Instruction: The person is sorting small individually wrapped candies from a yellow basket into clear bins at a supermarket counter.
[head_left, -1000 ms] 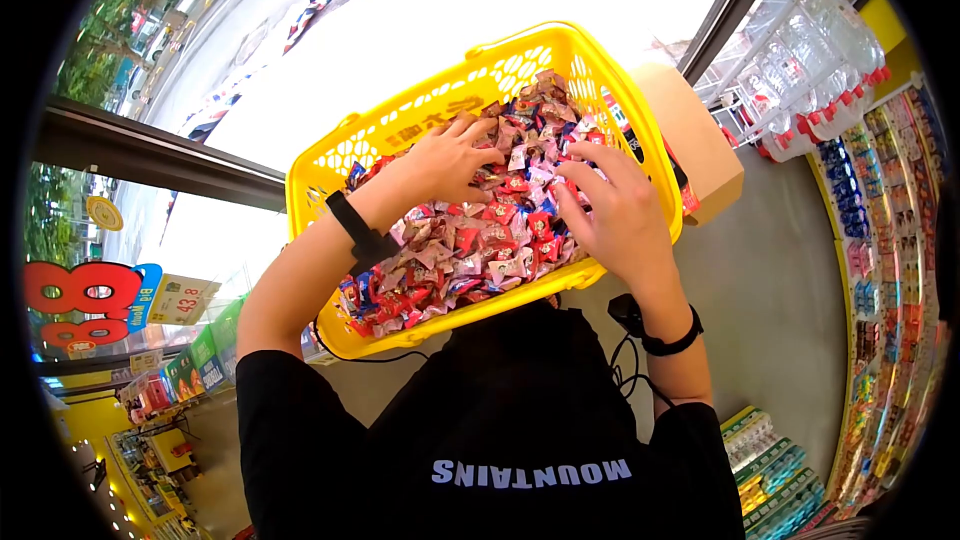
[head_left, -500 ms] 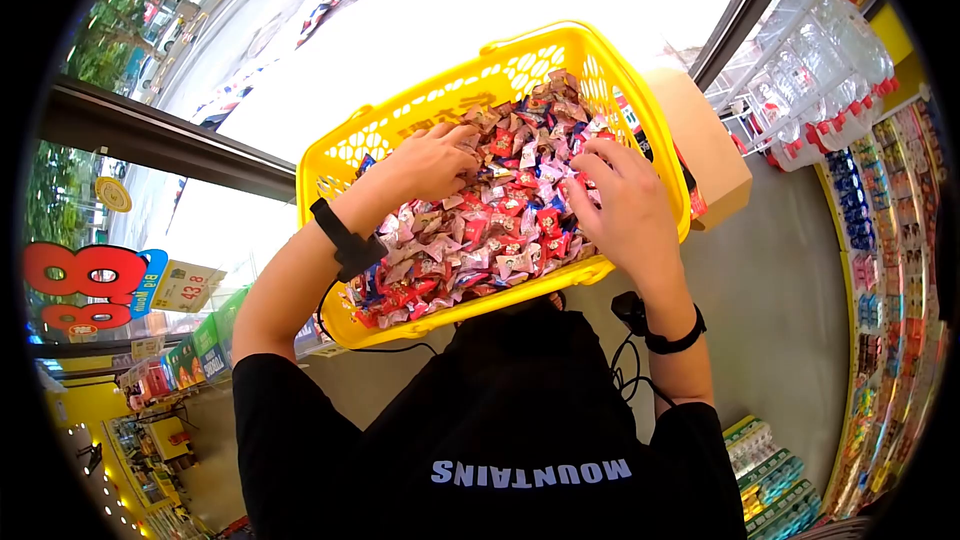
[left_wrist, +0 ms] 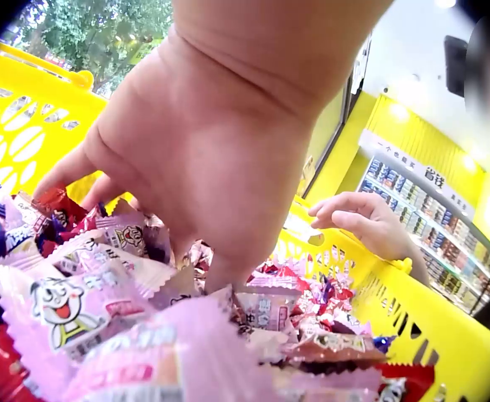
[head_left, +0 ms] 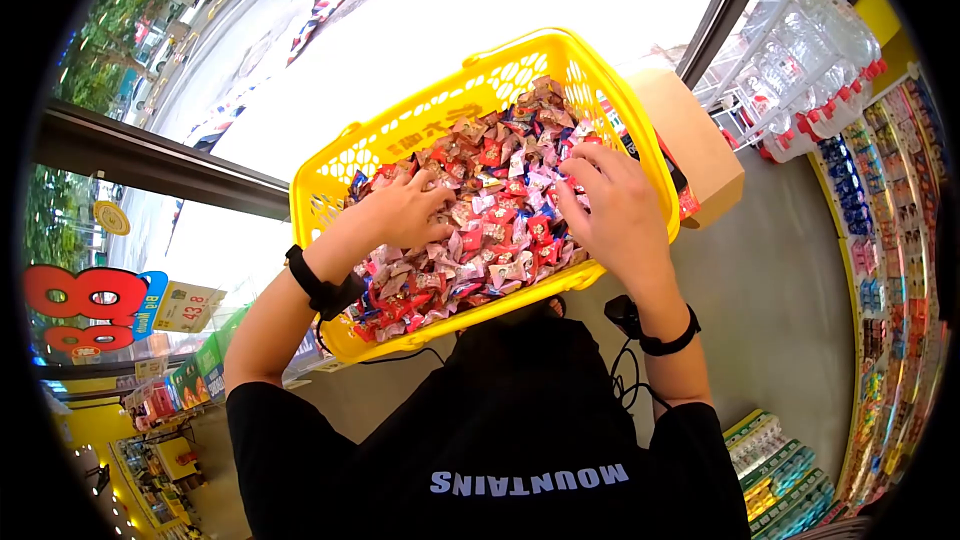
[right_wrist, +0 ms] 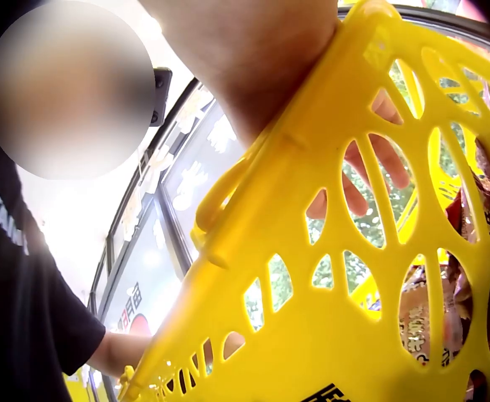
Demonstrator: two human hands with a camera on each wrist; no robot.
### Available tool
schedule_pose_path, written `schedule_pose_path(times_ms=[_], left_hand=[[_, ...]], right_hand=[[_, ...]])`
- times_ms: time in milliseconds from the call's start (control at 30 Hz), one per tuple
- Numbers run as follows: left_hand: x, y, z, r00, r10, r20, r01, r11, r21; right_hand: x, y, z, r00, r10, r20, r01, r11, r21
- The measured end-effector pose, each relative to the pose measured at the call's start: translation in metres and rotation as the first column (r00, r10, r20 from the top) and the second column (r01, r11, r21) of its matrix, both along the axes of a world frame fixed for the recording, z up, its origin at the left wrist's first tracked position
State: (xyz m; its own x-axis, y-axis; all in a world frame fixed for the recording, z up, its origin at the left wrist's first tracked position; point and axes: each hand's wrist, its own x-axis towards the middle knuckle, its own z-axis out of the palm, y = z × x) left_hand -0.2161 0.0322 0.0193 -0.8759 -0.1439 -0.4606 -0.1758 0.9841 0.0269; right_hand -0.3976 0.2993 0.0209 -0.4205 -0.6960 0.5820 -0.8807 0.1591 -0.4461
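Observation:
A yellow plastic basket (head_left: 455,318) is filled with small wrapped candies (head_left: 495,230) in pink, red, brown and blue. My left hand (head_left: 408,210) rests on the candies in the left half of the basket, its fingers spread downward. In the left wrist view those fingertips dip among the wrappers, partly hidden behind the hand (left_wrist: 199,151). Over the right side reaches my right hand (head_left: 620,205), its loosely bent fingers above the candies with nothing held. Through the basket's lattice wall (right_wrist: 287,226), the right wrist view shows these fingers (right_wrist: 387,159) apart from the candies.
A cardboard box (head_left: 690,145) stands right beside the basket. Bundled clear bottles (head_left: 815,60) and stocked shelves (head_left: 890,270) line the right. Behind the basket is a window with its dark frame (head_left: 160,155). Price signs (head_left: 185,308) hang at left. A black cable (head_left: 630,380) dangles near my right wrist.
My left hand has moved down and to the left across the candies, toward my body, uncovering those at the back. The right hand stays nearly in place over the right side.

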Motion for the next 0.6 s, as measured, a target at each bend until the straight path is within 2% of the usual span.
schedule_pose_path(times_ms=[133, 200, 233, 333, 467, 600], left_hand=[[-0.029, 0.002, 0.007, 0.988, 0.009, -0.155, 0.002, 0.998, 0.066], [-0.041, 0.003, -0.008, 0.98, 0.021, -0.196, -0.006, 0.997, 0.075], [-0.043, 0.001, -0.023, 0.96, -0.031, -0.279, 0.047, 0.998, 0.052], [-0.051, 0.004, -0.037, 0.986, 0.046, -0.158, -0.05, 0.999, -0.018], [-0.061, 0.011, -0.019, 0.998, 0.036, -0.052, -0.034, 0.999, 0.032], [-0.063, 0.011, -0.023, 0.998, 0.042, -0.045, -0.043, 0.999, -0.03]], right_hand=[[0.0, -0.001, 0.002, 1.0, -0.009, 0.02, 0.008, 0.999, 0.045], [0.0, -0.001, 0.002, 1.0, -0.008, 0.013, 0.007, 0.999, 0.048], [0.001, -0.001, 0.003, 1.0, -0.006, 0.01, 0.005, 0.999, 0.045], [0.0, 0.0, 0.003, 1.0, -0.015, 0.007, 0.015, 0.999, 0.036], [0.002, 0.001, 0.002, 1.0, -0.022, 0.01, 0.022, 1.0, 0.021], [0.001, 0.0, 0.002, 1.0, -0.018, 0.002, 0.018, 1.0, 0.012]])
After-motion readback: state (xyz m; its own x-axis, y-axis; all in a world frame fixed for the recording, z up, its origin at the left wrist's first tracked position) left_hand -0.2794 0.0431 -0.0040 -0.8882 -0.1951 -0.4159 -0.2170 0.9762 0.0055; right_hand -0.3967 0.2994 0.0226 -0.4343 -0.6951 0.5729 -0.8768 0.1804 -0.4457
